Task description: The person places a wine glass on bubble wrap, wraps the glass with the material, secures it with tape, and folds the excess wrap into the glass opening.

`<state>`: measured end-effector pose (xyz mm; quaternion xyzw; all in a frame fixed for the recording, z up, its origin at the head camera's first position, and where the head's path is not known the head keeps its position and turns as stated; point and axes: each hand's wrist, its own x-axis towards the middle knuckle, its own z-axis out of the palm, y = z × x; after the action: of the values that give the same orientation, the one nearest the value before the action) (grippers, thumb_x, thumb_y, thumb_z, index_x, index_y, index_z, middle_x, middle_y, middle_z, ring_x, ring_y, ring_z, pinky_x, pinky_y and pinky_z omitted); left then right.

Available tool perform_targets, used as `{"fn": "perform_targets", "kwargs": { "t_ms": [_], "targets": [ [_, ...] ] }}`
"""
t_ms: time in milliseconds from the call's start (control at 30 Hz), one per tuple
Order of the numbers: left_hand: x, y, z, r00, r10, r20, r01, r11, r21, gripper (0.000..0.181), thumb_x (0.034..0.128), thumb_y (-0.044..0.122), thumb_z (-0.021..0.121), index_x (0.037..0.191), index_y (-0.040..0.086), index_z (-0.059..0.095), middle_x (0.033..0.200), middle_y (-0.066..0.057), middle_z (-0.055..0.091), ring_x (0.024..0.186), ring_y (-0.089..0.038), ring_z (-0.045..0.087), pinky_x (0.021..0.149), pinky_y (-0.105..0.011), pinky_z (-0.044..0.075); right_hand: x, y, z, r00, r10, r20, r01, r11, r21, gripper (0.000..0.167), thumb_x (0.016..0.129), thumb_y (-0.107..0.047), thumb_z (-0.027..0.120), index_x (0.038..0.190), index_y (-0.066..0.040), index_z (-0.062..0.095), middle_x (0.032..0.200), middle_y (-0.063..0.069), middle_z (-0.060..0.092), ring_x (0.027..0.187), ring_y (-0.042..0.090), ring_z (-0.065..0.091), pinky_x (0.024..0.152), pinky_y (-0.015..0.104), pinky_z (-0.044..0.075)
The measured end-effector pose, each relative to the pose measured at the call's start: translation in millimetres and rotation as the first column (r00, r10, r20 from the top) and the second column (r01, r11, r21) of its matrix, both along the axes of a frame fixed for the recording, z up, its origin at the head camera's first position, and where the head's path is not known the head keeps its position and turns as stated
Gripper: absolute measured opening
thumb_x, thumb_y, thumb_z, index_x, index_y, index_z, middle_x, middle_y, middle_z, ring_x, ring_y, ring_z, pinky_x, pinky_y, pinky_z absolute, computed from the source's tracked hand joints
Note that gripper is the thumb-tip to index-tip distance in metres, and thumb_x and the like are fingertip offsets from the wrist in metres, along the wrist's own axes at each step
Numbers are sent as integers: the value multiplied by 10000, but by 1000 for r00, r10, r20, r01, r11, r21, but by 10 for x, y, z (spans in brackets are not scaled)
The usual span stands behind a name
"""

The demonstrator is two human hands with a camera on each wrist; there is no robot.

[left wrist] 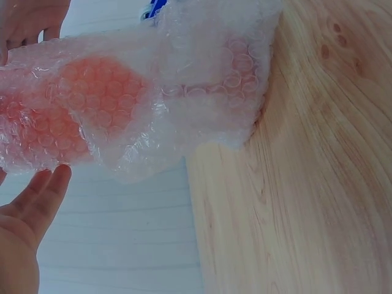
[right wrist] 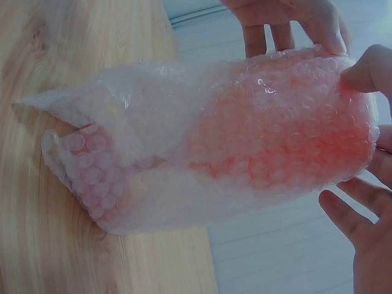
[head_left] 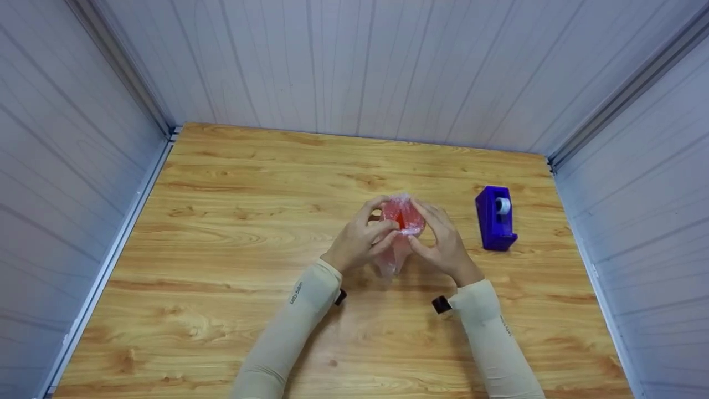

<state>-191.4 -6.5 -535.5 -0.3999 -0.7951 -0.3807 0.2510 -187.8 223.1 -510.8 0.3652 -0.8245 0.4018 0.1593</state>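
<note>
A red object wrapped in bubble wrap (right wrist: 245, 128) stands upright between both hands, its lower end touching the table. The kind of object inside cannot be made out through the wrap. My left hand (head_left: 357, 238) grips the upper end from the left, its fingers over the top edge. From the right, my right hand (head_left: 443, 244) holds the same upper end between thumb and fingers. In the left wrist view the loose bubble wrap (left wrist: 214, 73) hangs in crumpled folds below the red part. A strip of bright red (head_left: 401, 221) shows in the opening at the top.
To the right of the hands stands a blue tape dispenser (head_left: 493, 219) with a white tape roll (head_left: 503, 205). The wooden table (head_left: 221, 221) is bounded by pale panel walls (head_left: 343, 66) at the back and both sides.
</note>
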Motion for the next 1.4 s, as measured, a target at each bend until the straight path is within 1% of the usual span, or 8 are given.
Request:
{"fn": "perform_targets", "kwargs": {
  "t_ms": [133,400,500,633,767,967,1233,1400],
  "targets": [
    [-11,-9,23,1000,17,0,-17,998,-66,228,1023,267,583,1057,82,712,1550,-151,372,1268,-232,522,993,-286,478,-17,12,-20,1000,1,-13,0,1000,26,626,882,-129,725,1458,-24,502,1482,118,492,1344,327,442,1119,472,356],
    [-16,-12,41,999,39,-4,-39,989,-144,246,1039,278,540,1080,89,691,1520,-79,452,1347,-256,445,1094,-316,383,-23,5,-16,999,-1,-48,4,998,56,606,884,-119,709,1438,23,505,1460,156,508,1332,345,453,1105,459,380],
    [-13,3,56,998,58,-31,-63,980,-190,245,1039,271,525,1087,83,674,1504,-105,465,1327,-270,464,1107,-336,371,-20,4,-12,999,-1,-55,5,998,68,601,888,-122,702,1435,28,505,1457,158,510,1327,343,455,1099,454,389],
    [0,34,96,992,92,-91,-113,958,-265,253,1029,251,501,1083,62,660,1459,-153,503,1304,-294,493,1116,-379,368,-13,-6,-12,997,-21,-68,30,992,123,594,911,-162,673,1453,2,494,1443,146,511,1304,328,455,1062,460,429],
    [23,60,147,986,121,-115,-152,938,-313,262,1018,240,489,1064,45,657,1430,-178,529,1302,-302,506,1113,-403,375,5,-27,-9,995,-62,-72,76,975,211,590,957,-240,599,1491,-32,458,1422,151,504,1282,319,440,1036,468,447],
    [34,84,204,986,137,-99,-163,922,-352,257,997,229,495,1029,35,661,1411,-186,548,1317,-292,506,1117,-427,368,21,-60,30,991,-124,-48,133,942,308,596,962,-278,527,1518,-81,437,1406,146,515,1249,327,447,1029,495,435],
    [31,100,229,987,114,-110,-147,923,-357,201,961,198,528,989,31,637,1325,-196,610,1315,-293,510,1123,-436,359,44,-91,121,984,-174,27,150,908,391,621,932,-234,531,1525,-83,424,1439,155,498,1250,345,454,999,534,445],
    [24,88,227,989,111,-94,-137,930,-340,195,970,198,540,999,35,643,1344,-193,599,1321,-281,506,1127,-422,353,58,-99,160,977,-202,73,152,890,431,624,951,-250,506,1550,-121,386,1476,132,471,1254,336,453,1005,542,445]
  ]
}}
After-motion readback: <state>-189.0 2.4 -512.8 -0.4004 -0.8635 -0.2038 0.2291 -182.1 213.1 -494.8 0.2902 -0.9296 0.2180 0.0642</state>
